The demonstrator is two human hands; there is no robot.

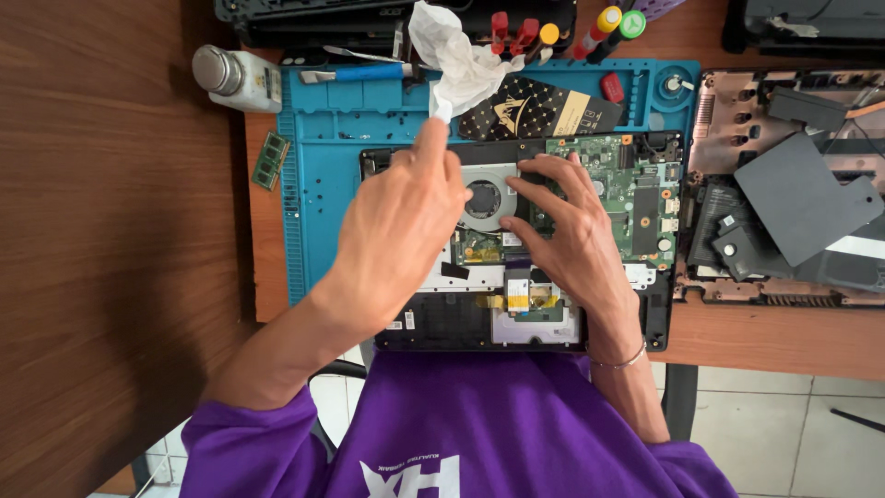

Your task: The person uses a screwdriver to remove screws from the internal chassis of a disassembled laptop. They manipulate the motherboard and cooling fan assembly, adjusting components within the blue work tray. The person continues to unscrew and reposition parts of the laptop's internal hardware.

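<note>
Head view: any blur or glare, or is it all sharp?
Head view: left hand slightly motion-blurred, as is the white tissue it pinches; right hand and green circuit board sharp; soft even light, faint shadows, no strong glare.

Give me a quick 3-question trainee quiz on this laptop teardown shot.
1. True or false: the left hand holds a white tissue above the laptop.
2. Where do the right hand's fingers rest?
A. on the bottle
B. beside the fan, on the board
C. on the screwdrivers
3. Fill in: the loose memory stick lies at the left edge of the blue ____.

Key: 1 true; 2 B; 3 mat.
</note>
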